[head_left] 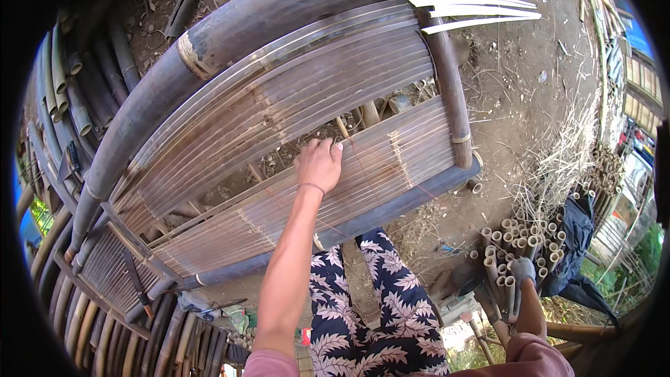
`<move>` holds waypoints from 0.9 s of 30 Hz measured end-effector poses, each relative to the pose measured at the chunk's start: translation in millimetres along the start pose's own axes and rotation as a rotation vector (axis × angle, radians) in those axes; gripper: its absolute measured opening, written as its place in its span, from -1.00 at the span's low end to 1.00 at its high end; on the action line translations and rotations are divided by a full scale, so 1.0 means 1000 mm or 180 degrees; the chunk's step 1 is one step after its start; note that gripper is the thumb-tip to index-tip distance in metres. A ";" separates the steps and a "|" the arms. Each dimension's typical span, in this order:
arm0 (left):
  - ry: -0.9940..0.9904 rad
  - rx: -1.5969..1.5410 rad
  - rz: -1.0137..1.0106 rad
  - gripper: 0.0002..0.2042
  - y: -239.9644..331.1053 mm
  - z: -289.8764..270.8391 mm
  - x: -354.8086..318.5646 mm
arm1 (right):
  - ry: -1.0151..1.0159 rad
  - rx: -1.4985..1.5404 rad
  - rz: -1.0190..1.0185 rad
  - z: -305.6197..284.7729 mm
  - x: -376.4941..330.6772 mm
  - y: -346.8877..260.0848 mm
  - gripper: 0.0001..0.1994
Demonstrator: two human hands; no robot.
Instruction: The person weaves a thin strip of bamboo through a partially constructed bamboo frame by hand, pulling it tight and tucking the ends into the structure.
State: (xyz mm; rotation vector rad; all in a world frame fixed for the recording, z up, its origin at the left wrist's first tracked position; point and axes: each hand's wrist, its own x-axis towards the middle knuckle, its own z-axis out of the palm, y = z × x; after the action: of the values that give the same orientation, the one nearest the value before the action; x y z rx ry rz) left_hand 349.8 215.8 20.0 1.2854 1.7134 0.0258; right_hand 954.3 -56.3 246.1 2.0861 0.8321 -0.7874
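Fingers [323, 144] of the left hand [319, 167]: curled and close together, knuckles up, set down at the inner edge of the near slat panel [433, 139]; can't tell if anything is pinched under them. That panel is the front strip of the bamboo bench [279, 3], between the near rail [429, 192] and an open gap in the middle; far slat panel [321, 70] sits across the gap. Key relation: near panel runs both ways from the fingers, long axis from the bench's near-left corner up toward its right end, forearm crossing it at a steep angle. Thin reddish cord [352, 145] shows just right of the thumb, over the same inner edge. Left hand is the nearer one, at the panel; right hand [522, 269], in what looks like a grey glove, is well apart, off the near-right corner, at the cut bamboo tubes [511, 297]. Its grip: can't tell, fingers too small. White strips [481, 11] overhang the far-right corner. Brands, labels, writing: none legible.
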 end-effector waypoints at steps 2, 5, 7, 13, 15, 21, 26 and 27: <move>-0.0176 0.0388 -0.0277 -0.67 -0.006 -0.002 0.000 | 0.0826 -0.1599 -0.0526 -0.028 -0.019 -0.137 -0.79; -0.0393 -0.0058 -0.0161 -0.70 -0.002 0.008 0.013 | 0.1818 -0.0214 -0.1608 -0.033 -0.004 -0.292 -0.66; -0.0234 -0.0004 -0.0142 -0.73 0.000 0.005 0.009 | 0.2278 0.0368 -0.2645 -0.021 -0.011 -0.397 -0.65; 0.0460 0.0053 0.0246 -0.75 -0.005 0.018 0.005 | 0.1670 -0.0039 -0.3126 -0.006 -0.034 -0.551 -0.63; 0.0252 -0.0042 0.0099 -0.75 0.003 0.015 0.007 | 0.1412 -0.0063 -0.3038 0.006 -0.024 -0.550 -0.65; 0.0315 0.0219 0.0012 -0.75 -0.006 0.018 0.004 | -0.1073 0.0609 -0.3287 -0.048 -0.027 -0.532 -0.61; -0.0140 0.0355 0.0013 -0.75 0.000 0.008 0.006 | -0.1144 0.3715 -0.3369 -0.107 -0.033 -0.537 -0.67; -0.0214 0.0399 -0.0001 -0.75 0.006 0.007 0.007 | -0.0996 0.3934 -0.3474 -0.119 -0.033 -0.540 -0.70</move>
State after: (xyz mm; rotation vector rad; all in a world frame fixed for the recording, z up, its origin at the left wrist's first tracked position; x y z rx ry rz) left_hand 358.9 220.6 14.9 1.3625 1.6795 -0.1253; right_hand 556.4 306.4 114.6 2.1558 1.5380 -2.6598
